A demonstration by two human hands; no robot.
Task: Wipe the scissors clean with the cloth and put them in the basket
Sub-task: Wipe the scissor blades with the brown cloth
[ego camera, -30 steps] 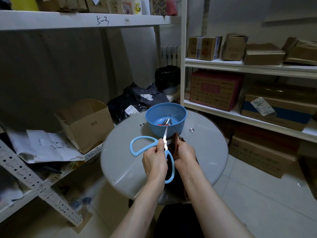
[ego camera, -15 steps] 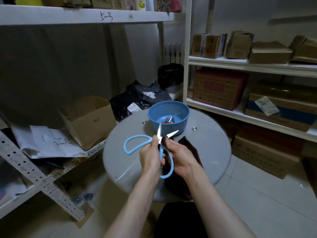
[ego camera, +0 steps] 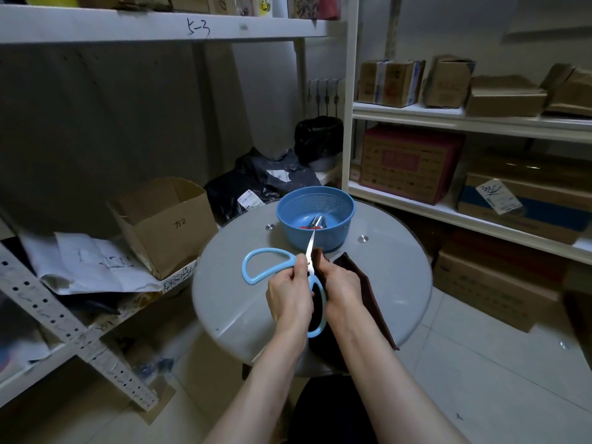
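Light-blue-handled scissors are held over the round grey table, blades pointing up toward the blue basket. My left hand grips them near the pivot. My right hand holds a dark brown cloth against the right side of the blades; the cloth's free end trails down over the table's near edge. Only one narrow blade edge shows above the cloth. The basket holds other tools with red parts.
An open cardboard box sits on the low shelf at left, with loose papers beside it. Black bags lie behind the table. White shelving with cartons stands at right. Tiled floor shows to the right of the table.
The scissor blades, spread half a second ago, have come together again, and my right hand has brought the cloth up against them.
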